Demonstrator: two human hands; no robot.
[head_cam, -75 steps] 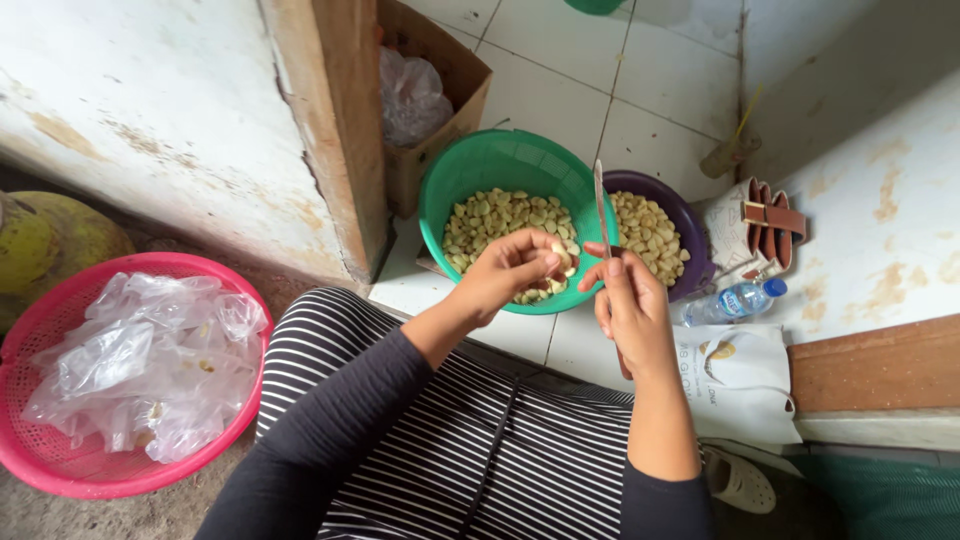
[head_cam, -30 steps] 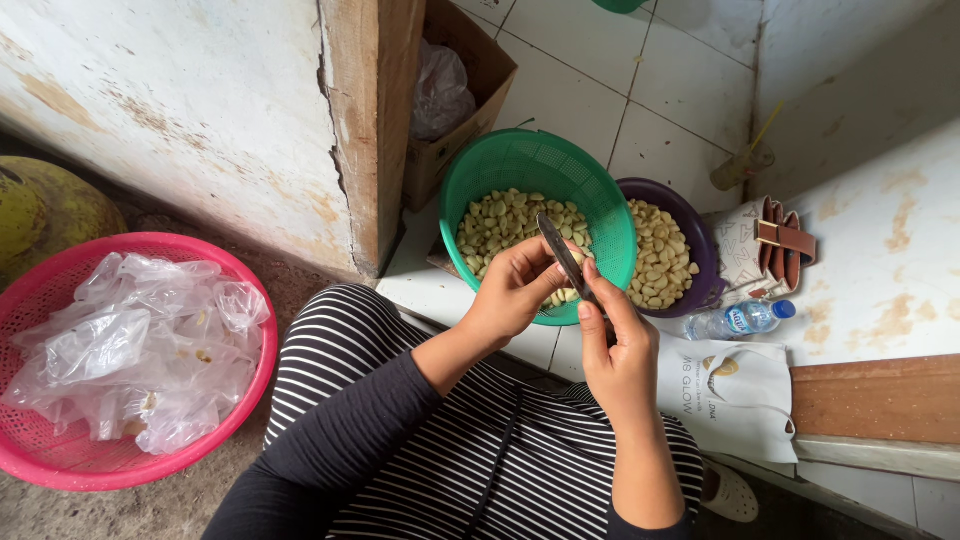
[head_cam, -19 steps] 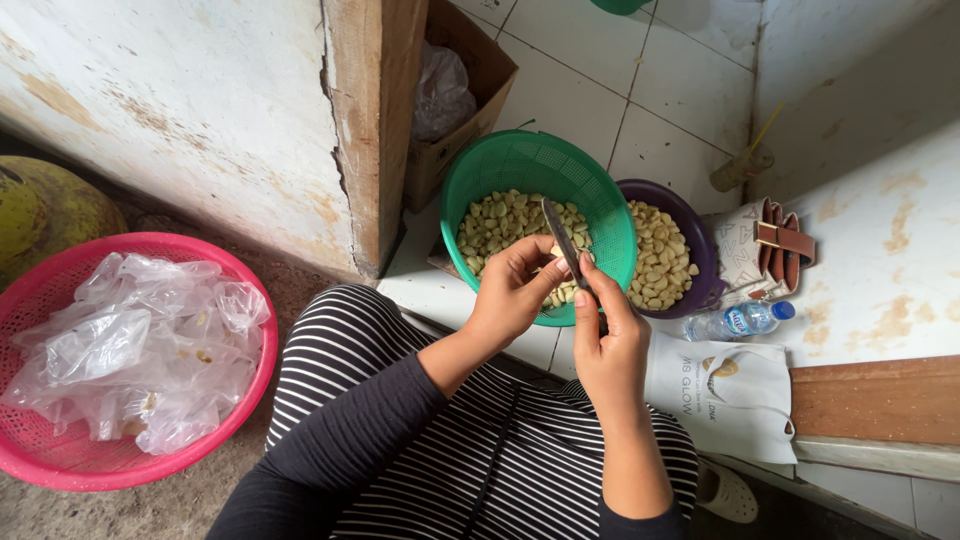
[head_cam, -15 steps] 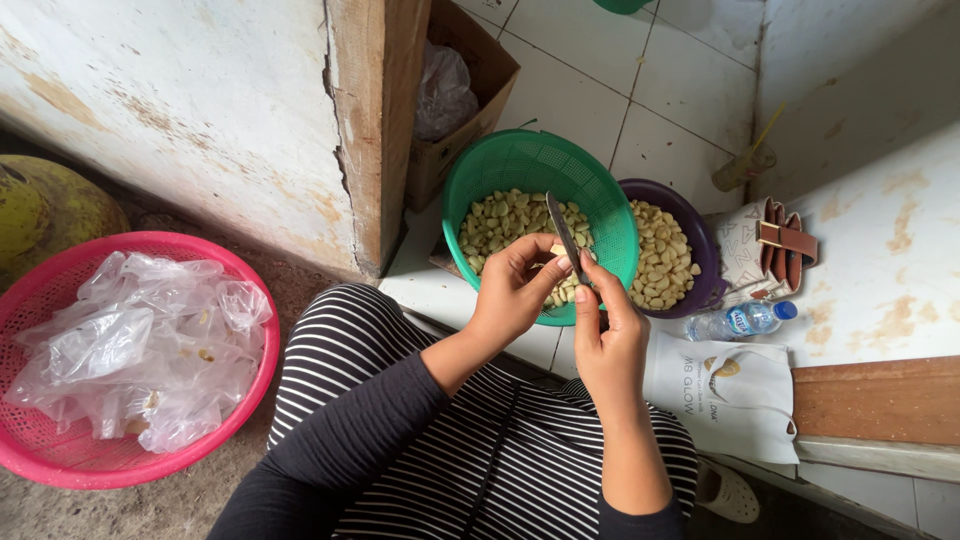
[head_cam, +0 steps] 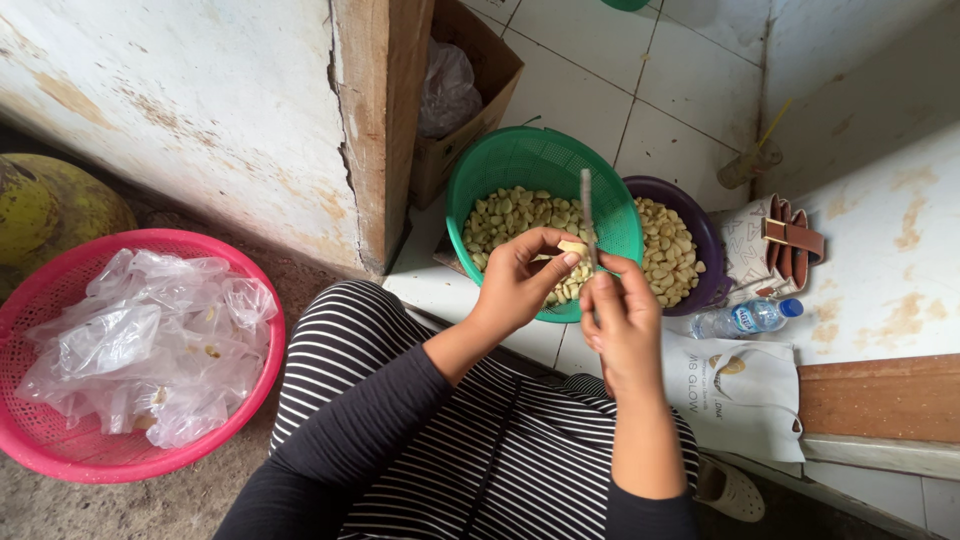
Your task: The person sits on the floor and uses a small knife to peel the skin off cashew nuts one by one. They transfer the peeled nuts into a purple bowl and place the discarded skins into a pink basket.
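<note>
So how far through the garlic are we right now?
Done: the purple bowl holds a heap of pale cloves, apparently finished. In hand: the left hand pinches one clove while the right hand holds a knife against it. Left: the green basket is still well stocked with cloves, so much remains.

The left hand (head_cam: pixel 520 285) and right hand (head_cam: pixel 622 322) cover the green basket's (head_cam: pixel 490 165) near rim; the purple bowl (head_cam: pixel 705 235) sits partly behind it; the yellow-green round thing (head_cam: pixel 45 205) is cut off at the left edge.
</note>
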